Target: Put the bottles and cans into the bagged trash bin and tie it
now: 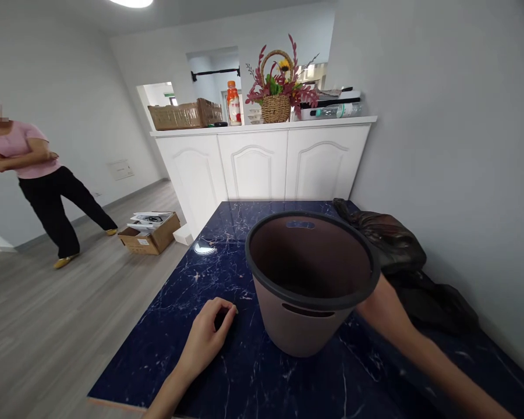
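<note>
Head view: the bin [262, 314] stands upright on the worktop [157, 355], mouth up, its long axis vertical and its wall tapering towards the base. Its interior is dark, and whether anything lies at the bottom cannot be told. Two slots pierce the wall below the rim, the near slot [308, 311] facing the person and the far slot [300, 224] opposite, so a line through them runs away from the body, between the two arms.

The right hand [375, 301] is the nearer one: it reaches round the bin's right side, where the wall hides its fingers. Whether they touch or grip the bin cannot be told. The left hand [210, 330] rests on the worktop, fingers loosely curled, thumb and forefinger bent around a gap, with nothing held. From it the bin lies to the right, just beside but apart. Neither hand shows in a slot.

Beyond the right forearm, black bags [388, 238] lie along the wall [454, 145]. Past the worktop's far edge stands a white cabinet [257, 169] bearing a flower basket [276, 109]. Off to the left, a carton [157, 241] sits on the floor near a person in pink [15, 142], arms folded.
</note>
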A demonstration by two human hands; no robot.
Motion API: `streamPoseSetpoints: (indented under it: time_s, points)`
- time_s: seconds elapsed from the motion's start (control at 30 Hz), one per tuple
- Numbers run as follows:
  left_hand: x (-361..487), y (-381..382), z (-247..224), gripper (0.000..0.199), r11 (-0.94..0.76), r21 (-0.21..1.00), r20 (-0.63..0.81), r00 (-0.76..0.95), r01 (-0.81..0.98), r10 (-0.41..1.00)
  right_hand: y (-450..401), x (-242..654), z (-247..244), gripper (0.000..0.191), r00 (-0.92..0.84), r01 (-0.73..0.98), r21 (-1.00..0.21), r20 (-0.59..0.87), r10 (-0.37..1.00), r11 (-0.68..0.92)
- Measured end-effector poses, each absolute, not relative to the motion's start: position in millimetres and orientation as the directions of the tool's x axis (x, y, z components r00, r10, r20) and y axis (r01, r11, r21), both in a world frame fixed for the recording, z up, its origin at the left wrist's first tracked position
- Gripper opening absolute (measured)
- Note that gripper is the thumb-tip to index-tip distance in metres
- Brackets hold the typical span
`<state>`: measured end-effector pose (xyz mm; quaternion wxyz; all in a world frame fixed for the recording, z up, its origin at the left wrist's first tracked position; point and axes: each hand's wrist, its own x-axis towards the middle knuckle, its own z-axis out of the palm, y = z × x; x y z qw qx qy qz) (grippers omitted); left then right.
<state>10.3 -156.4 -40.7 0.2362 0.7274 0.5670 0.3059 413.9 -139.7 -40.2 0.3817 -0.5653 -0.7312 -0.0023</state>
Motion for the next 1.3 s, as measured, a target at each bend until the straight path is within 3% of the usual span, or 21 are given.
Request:
streamPoseSetpoints:
  time_s: [0.1,0.2,0.53,0.77,0.93,1.07,1.17,1.3]
  points:
    - [12.1,-156.4,-38.6,0.039,-0.248,0.681,0.182,0.169,0.689,0.969,-175.8,394.4,-60.7,0.052,-0.078,0.713,-0.617,0.401,0.913,0.333]
    - [13.0,-156.7,-39.2,0.038,-0.259,0.675,0.195,0.171,0.691,0.966,-196.8,384.1,-80.4,0.051,-0.096,0.666,-0.685,0.315,0.944,0.296]
    - [19.8,-99.0,-29.8,0.036,-0.364,0.565,0.180,0.320,0.740,0.930,-175.9,388.4,-79.5,0.044,-0.232,0.674,-0.644,0.281,0.931,0.362]
    - [23.3,-53.4,-34.9,0.032,-0.329,0.500,0.228,0.245,0.801,0.942,-149.5,391.4,-84.4,0.042,-0.212,0.647,-0.679,0.277,0.937,0.347]
    - [22.4,-66.4,-38.6,0.027,-0.357,0.453,0.220,0.285,0.817,0.933,-154.0,400.0,-110.3,0.037,-0.114,0.623,-0.691,0.385,0.916,0.368]
    - [24.2,-69.5,-37.2,0.027,-0.361,0.422,0.217,0.294,0.832,0.931,-153.1,408.7,-107.4,0.035,0.010,0.727,-0.595,0.506,0.862,0.341]
    - [25.0,-69.6,-36.2,0.025,-0.361,0.405,0.218,0.294,0.840,0.930,-151.8,417.7,-94.6,0.031,0.048,0.821,-0.498,0.547,0.836,0.279]
    - [25.2,-70.8,-36.2,0.022,-0.362,0.391,0.218,0.297,0.846,0.930,-150.8,428.5,-84.7,0.034,0.170,0.880,-0.462,0.520,0.837,0.109]
